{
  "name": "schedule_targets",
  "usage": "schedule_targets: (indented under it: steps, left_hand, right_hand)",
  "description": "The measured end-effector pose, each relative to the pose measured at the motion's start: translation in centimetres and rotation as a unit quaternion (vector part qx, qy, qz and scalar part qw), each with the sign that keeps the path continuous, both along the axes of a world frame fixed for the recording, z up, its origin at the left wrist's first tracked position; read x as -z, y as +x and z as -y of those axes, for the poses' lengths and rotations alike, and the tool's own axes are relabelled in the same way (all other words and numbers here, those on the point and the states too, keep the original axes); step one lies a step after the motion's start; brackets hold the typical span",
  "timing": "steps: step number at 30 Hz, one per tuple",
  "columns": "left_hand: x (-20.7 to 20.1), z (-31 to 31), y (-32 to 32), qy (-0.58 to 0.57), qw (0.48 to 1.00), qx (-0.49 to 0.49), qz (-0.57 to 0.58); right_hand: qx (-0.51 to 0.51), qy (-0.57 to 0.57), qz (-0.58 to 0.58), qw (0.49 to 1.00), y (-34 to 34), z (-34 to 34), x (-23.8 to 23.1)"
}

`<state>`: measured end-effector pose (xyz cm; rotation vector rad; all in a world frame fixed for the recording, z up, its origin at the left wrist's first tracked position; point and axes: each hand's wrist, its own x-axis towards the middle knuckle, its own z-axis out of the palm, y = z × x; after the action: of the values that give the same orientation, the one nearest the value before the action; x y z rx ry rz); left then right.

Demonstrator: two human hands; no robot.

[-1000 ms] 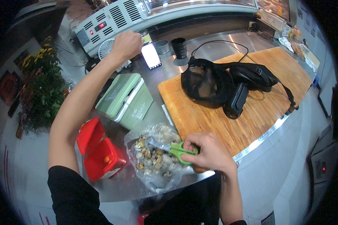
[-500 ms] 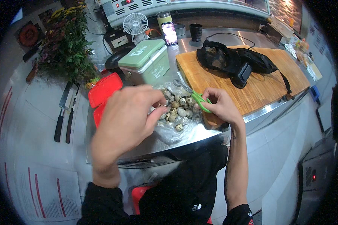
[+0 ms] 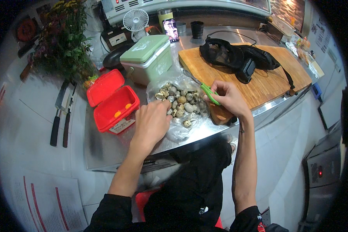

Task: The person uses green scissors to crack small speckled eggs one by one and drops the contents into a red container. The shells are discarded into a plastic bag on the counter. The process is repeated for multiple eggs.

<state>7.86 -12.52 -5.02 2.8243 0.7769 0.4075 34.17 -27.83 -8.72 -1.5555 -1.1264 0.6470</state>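
Green-handled scissors (image 3: 209, 94) are gripped in my right hand (image 3: 232, 101), at the near left corner of the cutting board, blades pointing away toward the bag. My left hand (image 3: 152, 119) is at the left edge of a heap of speckled quail eggs (image 3: 180, 99), its fingers curled down; what they hold, if anything, is hidden. The eggs lie in an opened clear plastic bag (image 3: 178, 133) on the steel table. Left of that hand stands a red plastic box (image 3: 104, 119), lid flipped back, with two orange-yellow blobs like egg yolks inside.
A pale green cooler box (image 3: 146, 58) stands behind the eggs. On the wooden cutting board (image 3: 266, 91) lies a black strapped bundle (image 3: 239, 62). A phone (image 3: 170, 30), white fan (image 3: 135, 20) and dark cup (image 3: 197, 29) are at the back; two knives (image 3: 61, 112) are at far left.
My left hand has come down and away from over the red box to the eggs, uncovering the box's inside. My right hand still holds the scissors in nearly the same place.
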Motion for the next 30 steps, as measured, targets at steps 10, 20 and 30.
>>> schedule_targets:
  steps: [10, 20, 30]
  left_hand:
    - [-0.6, -1.6, 1.1, 0.007, 0.998, 0.057, -0.004]
    - [0.9, -1.7, -1.8, -0.551, 0.695, 0.107, 0.449]
    - [3.7, -0.9, -1.3, -0.581, 0.664, 0.122, 0.454]
  right_hand:
    - [0.015, -0.01, -0.017, 1.0, -0.4, 0.0, -0.2]
    - [0.045, 0.008, 0.009, 0.999, -5.1, 2.0, -2.4]
    - [0.066, -0.111, 0.312, 0.941, -11.9, 3.0, -5.7]
